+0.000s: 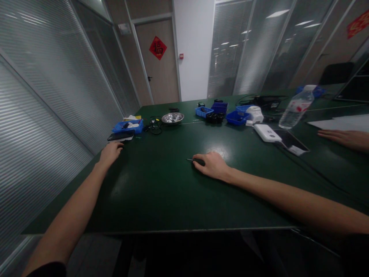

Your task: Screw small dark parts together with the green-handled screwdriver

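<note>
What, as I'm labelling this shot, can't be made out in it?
All in the head view:
Thin tool: part of its handle is hidden by the right hand; its tip is too small to identify.
Metal bowl: contents too small and blurred.
Leftmost blue tray: contents too blurred to name.
Another person's hand: arm cut off by the right edge.

Slatted glass partitions flank a pale wooden door (157, 77).

A green table (161, 184) carries blue trays (236, 118), a metal bowl (172, 118) and a plastic bottle (297, 107).
</note>
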The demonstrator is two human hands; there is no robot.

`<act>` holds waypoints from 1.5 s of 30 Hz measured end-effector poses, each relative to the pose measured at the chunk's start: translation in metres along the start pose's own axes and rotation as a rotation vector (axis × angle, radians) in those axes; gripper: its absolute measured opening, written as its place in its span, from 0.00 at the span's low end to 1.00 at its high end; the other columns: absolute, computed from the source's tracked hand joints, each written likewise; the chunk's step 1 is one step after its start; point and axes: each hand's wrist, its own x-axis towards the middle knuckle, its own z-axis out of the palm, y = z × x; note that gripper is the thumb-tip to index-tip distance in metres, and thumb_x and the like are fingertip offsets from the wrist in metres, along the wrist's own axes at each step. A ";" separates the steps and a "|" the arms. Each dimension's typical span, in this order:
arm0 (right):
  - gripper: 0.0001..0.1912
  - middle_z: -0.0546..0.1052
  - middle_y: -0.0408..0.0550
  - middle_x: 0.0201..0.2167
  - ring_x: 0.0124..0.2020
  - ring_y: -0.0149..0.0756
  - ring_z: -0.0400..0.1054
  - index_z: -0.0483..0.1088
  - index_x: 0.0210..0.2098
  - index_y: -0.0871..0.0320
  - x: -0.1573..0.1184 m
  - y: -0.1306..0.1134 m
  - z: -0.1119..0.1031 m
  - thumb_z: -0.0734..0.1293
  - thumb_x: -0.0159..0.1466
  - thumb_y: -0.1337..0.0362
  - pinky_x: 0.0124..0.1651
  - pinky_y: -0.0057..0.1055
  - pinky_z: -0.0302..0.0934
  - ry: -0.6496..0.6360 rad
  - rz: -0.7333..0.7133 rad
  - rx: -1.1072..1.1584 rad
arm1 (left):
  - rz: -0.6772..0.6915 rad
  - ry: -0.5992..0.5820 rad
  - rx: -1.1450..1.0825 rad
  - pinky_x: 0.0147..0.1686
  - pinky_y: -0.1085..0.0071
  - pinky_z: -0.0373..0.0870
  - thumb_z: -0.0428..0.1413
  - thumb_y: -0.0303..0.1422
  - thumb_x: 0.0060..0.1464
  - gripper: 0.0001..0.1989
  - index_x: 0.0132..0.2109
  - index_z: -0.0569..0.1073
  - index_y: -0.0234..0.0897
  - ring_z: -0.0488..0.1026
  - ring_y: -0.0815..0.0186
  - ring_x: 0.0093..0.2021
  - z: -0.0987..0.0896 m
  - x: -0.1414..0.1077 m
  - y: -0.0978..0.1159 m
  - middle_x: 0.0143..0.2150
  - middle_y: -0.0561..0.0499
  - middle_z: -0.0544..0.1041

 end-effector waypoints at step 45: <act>0.22 0.83 0.47 0.36 0.31 0.37 0.75 0.76 0.56 0.52 0.001 0.002 0.002 0.60 0.72 0.51 0.36 0.31 0.61 0.022 -0.033 -0.001 | -0.333 0.195 -0.136 0.56 0.60 0.69 0.54 0.30 0.60 0.17 0.52 0.81 0.33 0.77 0.49 0.52 0.009 0.002 -0.017 0.50 0.40 0.82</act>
